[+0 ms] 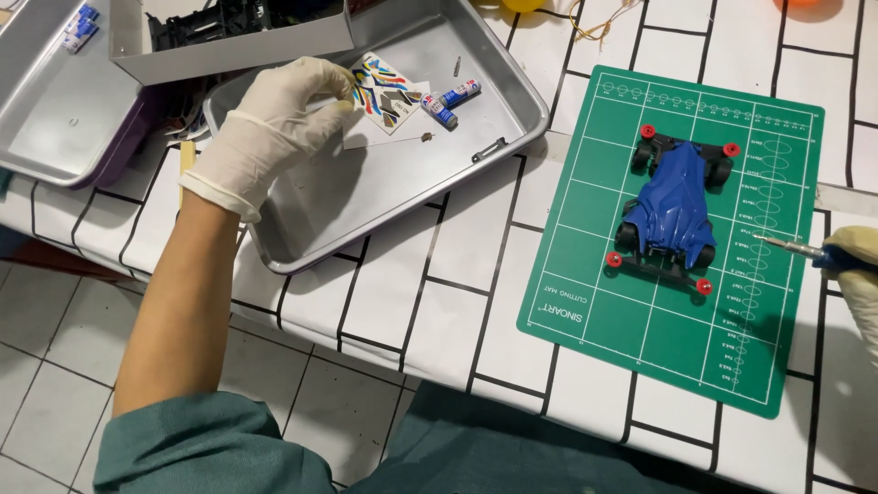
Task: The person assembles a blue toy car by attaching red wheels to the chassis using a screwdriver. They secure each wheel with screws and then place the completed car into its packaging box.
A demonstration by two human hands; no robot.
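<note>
Left hand (pixel 270 128) pinches sticker sheet (pixel 389 91) over metal tray (pixel 366 201); right hand (pixel 855 270) grips screwdriver (pixel 796 247) beside blue toy car (pixel 675 209) on green mat (pixel 585 274).

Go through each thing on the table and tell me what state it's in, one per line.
Left hand: gloved, pinching the sticker sheet.
Sticker sheet: lifted at one edge, over the tray.
Metal tray: holds two batteries.
Blue toy car: upright on the cutting mat.
Right hand: gloved, gripping a screwdriver.
</note>
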